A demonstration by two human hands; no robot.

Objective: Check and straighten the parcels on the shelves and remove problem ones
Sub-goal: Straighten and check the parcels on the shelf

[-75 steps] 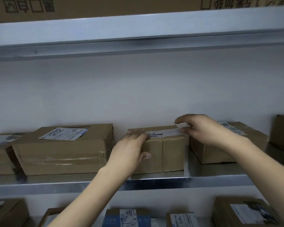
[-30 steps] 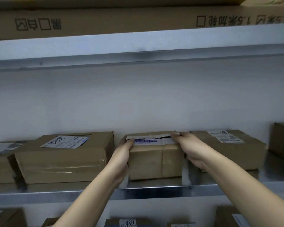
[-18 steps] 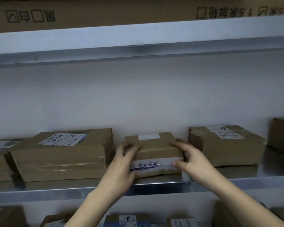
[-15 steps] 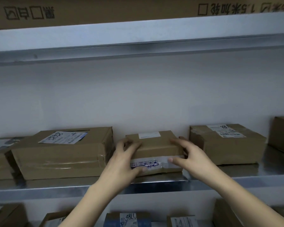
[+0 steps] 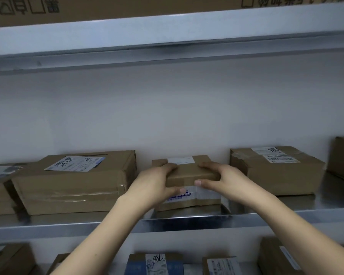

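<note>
Below the small parcel [image 5: 189, 173] in both hands [image 5: 157, 183] [image 5: 224, 179], a label [image 5: 158, 262] marked "786".

Small parcel [image 5: 189, 172]: brown carton, white label on top, taped strip on front, flat near front edge of shelf [image 5: 68, 225], between larger left parcel [image 5: 74, 185] and right parcel [image 5: 276, 175].

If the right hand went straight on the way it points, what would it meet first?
The middle parcel itself: the right hand grips its right end. Pushing further would likely slide it toward the back wall; the gap behind it is unclear.
</note>
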